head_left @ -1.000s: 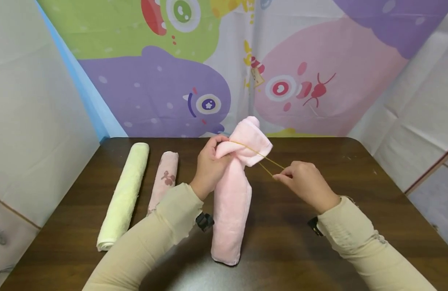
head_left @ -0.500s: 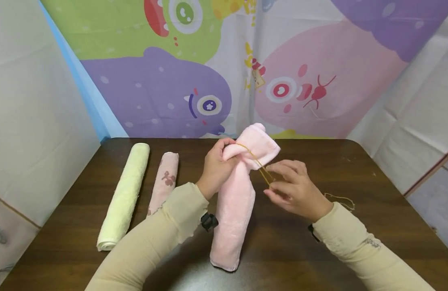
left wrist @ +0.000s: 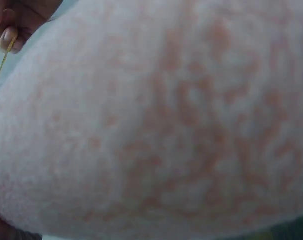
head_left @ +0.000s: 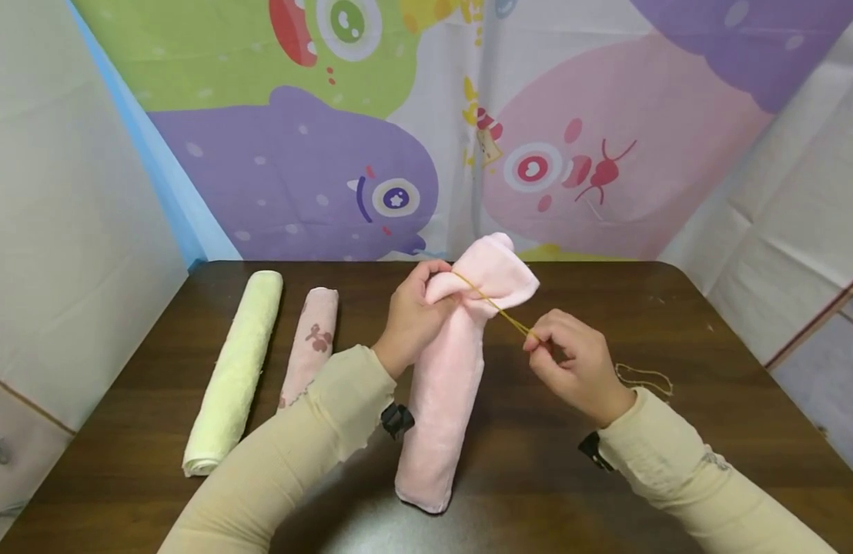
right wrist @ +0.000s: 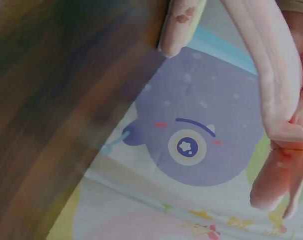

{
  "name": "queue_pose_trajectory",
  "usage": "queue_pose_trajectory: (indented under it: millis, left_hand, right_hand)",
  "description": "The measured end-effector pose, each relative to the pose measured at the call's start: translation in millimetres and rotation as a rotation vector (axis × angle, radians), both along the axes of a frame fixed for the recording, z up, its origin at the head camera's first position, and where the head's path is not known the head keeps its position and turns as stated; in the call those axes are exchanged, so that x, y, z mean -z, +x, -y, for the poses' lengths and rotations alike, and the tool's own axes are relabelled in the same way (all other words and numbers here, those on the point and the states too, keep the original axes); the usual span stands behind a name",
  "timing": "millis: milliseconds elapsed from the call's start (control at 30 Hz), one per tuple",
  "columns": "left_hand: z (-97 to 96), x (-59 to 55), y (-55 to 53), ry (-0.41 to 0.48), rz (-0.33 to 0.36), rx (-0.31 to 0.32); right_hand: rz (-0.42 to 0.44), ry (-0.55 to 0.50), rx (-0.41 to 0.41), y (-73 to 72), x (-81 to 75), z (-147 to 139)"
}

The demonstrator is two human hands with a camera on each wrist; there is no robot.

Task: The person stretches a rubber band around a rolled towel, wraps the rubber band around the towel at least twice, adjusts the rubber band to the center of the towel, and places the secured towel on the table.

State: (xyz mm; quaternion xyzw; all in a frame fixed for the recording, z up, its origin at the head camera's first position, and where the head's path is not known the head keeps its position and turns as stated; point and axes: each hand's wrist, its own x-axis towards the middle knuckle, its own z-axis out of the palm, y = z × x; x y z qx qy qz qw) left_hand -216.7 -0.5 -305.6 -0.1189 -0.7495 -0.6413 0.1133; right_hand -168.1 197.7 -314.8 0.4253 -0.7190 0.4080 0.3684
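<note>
A pink rolled towel (head_left: 440,408) is held up over the table in the head view, its upper part bunched in and its top end flared and folded. My left hand (head_left: 409,319) grips it at that narrowed neck. Yellow string (head_left: 492,302) runs across the neck and stretches taut to the right, where my right hand (head_left: 575,362) pinches it between thumb and fingers. Blurred towel (left wrist: 166,125) fills most of the left wrist view, with the pinching right hand (left wrist: 16,22) at its upper left. In the right wrist view the towel (right wrist: 276,75) hangs along the right side.
Left of the hands lie a pale yellow-green rolled towel (head_left: 234,377) and a pink rolled towel with a brown print (head_left: 312,338). A loose loop of string (head_left: 647,378) lies beyond my right wrist. A cartoon-printed cloth (head_left: 295,177) hangs behind the dark wooden table (head_left: 676,315).
My right hand first held two spread strands, then moved in with its fingers apart, and now pinches them together further right. The towel and left hand have shifted slightly right.
</note>
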Motion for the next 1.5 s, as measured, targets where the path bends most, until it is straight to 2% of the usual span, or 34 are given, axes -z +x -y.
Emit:
queue_pose_trajectory:
  millis: [167,267,333,467,533,633,767,933,1067,1200,1300,1367,1500]
  left_hand:
    - [2.8,0.5,2.6,-0.054,-0.052,-0.016]
    - [5.6,0.8,3.8,-0.075,-0.073,-0.025]
    - [7.2,1.4,3.9,-0.088,-0.086,-0.021]
    - [9.9,2.1,3.5,-0.101,-0.11,-0.011]
    - [11.0,1.9,3.9,-0.106,-0.12,-0.011]
    - [11.5,2.8,4.2,-0.123,-0.116,-0.008]
    - [10.0,5.9,5.0,-0.198,-0.148,0.021]
    - [6.6,9.5,8.7,-0.446,-0.33,0.135]
    - [6.1,10.5,13.2,-0.579,-0.472,0.25]
    - [7.4,10.0,15.0,-0.655,-0.617,0.308]
    - [8.1,8.1,15.5,-0.743,-0.698,0.339]
    - [7.7,6.0,16.0,-0.797,-0.708,0.369]
    - [5.1,2.8,16.9,-0.931,-0.705,0.384]
  right_hand:
    - [0.118,-0.101,0.236,1.2,-5.4,1.8]
    - [0.109,-0.113,0.385,-1.3,-8.4,-0.1]
    - [0.048,-0.046,0.454,-3.0,-10.3,-4.3]
    - [-0.107,0.207,0.515,-5.0,-14.0,-15.0]
    - [-0.14,0.331,0.525,-4.9,-16.2,-19.0]
    - [-0.156,0.449,0.542,-3.5,-19.8,-21.8]
    - [-0.213,0.547,0.52,-2.1,-25.2,-23.0]
    - [-0.326,0.597,0.407,-9.5,-37.5,-22.1]
    - [-0.382,0.648,0.28,-18.5,-51.1,-18.0]
    - [-0.319,0.706,0.174,-23.2,-63.7,-16.8]
    - [-0.251,0.744,0.14,-23.4,-69.9,-17.1]
    - [-0.243,0.781,0.136,-22.8,-71.5,-16.1]
    - [-0.319,0.873,0.158,-21.8,-70.8,-9.9]
